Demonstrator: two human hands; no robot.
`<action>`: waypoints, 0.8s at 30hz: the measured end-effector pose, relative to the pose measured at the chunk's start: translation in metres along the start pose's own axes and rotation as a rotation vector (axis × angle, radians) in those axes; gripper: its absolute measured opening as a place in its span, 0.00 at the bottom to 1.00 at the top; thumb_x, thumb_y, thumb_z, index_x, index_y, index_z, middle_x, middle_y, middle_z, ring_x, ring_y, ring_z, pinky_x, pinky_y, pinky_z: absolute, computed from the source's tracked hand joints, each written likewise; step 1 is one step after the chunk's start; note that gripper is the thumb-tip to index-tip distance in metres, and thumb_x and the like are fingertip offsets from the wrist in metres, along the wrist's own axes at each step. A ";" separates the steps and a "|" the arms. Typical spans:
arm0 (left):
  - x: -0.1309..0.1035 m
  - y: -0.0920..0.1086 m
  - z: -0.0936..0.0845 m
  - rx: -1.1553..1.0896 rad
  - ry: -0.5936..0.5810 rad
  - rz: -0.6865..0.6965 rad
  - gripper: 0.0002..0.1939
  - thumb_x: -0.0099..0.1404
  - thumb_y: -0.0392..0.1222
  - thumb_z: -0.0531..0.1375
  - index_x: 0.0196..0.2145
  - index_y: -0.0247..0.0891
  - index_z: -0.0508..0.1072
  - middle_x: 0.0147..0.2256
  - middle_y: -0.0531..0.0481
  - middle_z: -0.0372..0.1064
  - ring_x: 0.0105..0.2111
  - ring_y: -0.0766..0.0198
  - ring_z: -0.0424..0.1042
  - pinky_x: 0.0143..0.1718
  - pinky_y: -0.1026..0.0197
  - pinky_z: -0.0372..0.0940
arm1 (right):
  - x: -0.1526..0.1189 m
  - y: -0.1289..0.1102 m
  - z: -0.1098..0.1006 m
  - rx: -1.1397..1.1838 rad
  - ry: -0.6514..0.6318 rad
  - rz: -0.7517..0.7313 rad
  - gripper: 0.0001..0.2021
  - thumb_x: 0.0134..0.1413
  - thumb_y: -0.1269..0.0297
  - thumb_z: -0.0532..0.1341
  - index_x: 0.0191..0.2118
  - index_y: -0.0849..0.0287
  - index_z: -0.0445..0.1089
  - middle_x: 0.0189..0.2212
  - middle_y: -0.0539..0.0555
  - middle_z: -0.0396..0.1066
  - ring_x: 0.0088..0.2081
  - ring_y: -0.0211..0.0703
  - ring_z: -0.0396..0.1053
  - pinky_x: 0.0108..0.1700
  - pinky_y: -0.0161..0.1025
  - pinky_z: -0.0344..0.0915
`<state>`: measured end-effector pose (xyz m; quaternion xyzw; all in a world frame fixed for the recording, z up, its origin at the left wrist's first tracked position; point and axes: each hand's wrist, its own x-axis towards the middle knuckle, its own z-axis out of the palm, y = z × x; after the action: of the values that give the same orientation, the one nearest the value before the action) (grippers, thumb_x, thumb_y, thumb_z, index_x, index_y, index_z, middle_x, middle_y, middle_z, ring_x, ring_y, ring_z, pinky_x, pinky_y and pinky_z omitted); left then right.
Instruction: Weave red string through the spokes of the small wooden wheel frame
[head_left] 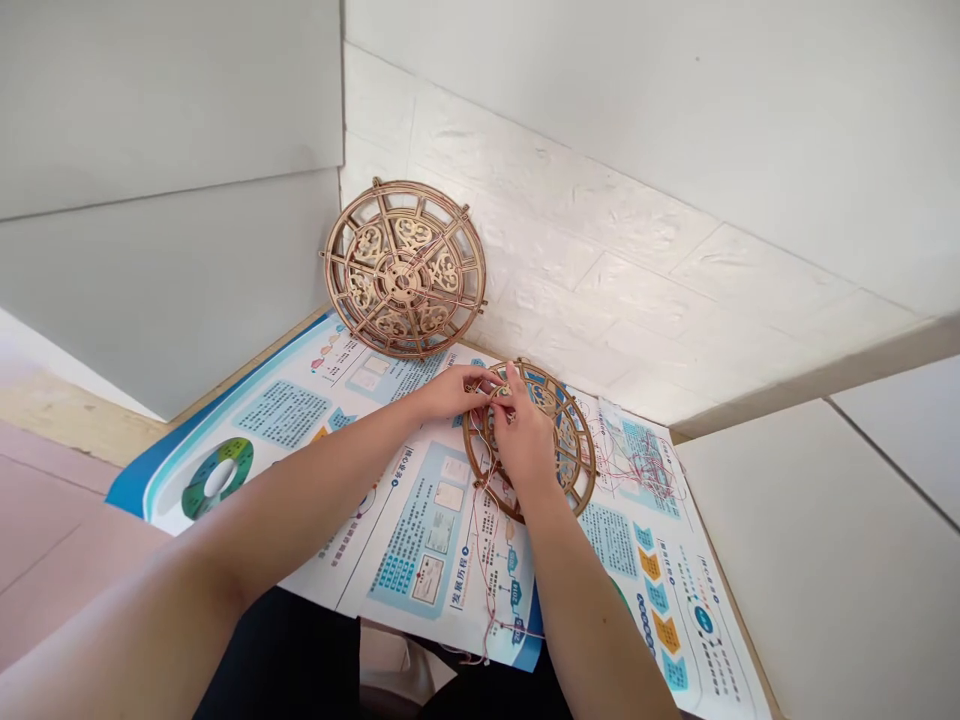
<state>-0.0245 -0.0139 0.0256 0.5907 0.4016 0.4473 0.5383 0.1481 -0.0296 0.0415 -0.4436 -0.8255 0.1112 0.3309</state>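
A round openwork wooden disc (581, 440) lies on a printed poster (405, 560). Over its upper left part, my left hand (461, 390) and my right hand (523, 435) meet, fingertips almost touching. Both hands have their fingers pinched on thin thread (487, 560), which trails from the disc down over the poster's front edge. My right palm and wrist hide part of the disc. A second, larger-looking wooden disc (405, 270) leans against the wall behind, touched by neither hand.
A loose tangle of red and white thread (645, 470) lies on the poster at the right. White brick-pattern wall (600, 260) stands behind, with grey panels (172, 280) at the left and a white panel (840, 520) at the right.
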 end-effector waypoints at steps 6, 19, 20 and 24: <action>0.002 -0.009 0.001 -0.037 0.053 -0.017 0.14 0.60 0.33 0.63 0.45 0.34 0.76 0.34 0.47 0.75 0.25 0.67 0.72 0.29 0.64 0.69 | 0.000 0.002 0.001 0.001 -0.003 -0.034 0.29 0.61 0.67 0.54 0.67 0.55 0.60 0.41 0.54 0.78 0.41 0.52 0.76 0.45 0.48 0.72; 0.005 -0.009 0.002 -0.204 0.059 -0.115 0.07 0.63 0.29 0.56 0.36 0.33 0.74 0.28 0.49 0.73 0.21 0.65 0.72 0.26 0.62 0.69 | -0.002 0.000 0.002 0.084 0.010 0.046 0.26 0.60 0.65 0.58 0.65 0.57 0.61 0.39 0.55 0.79 0.44 0.51 0.76 0.48 0.48 0.71; 0.005 -0.009 0.002 -0.221 0.069 -0.125 0.08 0.63 0.29 0.56 0.36 0.33 0.74 0.27 0.50 0.73 0.21 0.65 0.72 0.26 0.62 0.69 | -0.003 0.000 0.001 0.097 0.009 0.054 0.26 0.60 0.65 0.58 0.64 0.57 0.61 0.39 0.55 0.79 0.44 0.51 0.76 0.48 0.48 0.71; 0.005 -0.008 0.002 -0.217 0.058 -0.127 0.09 0.63 0.28 0.55 0.35 0.33 0.75 0.27 0.50 0.73 0.21 0.65 0.72 0.27 0.62 0.69 | -0.004 -0.002 0.001 0.086 -0.021 0.038 0.24 0.60 0.66 0.58 0.62 0.57 0.64 0.38 0.54 0.79 0.45 0.51 0.76 0.49 0.48 0.70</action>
<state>-0.0213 -0.0090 0.0184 0.4890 0.4031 0.4701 0.6143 0.1477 -0.0345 0.0400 -0.4433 -0.8148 0.1576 0.3388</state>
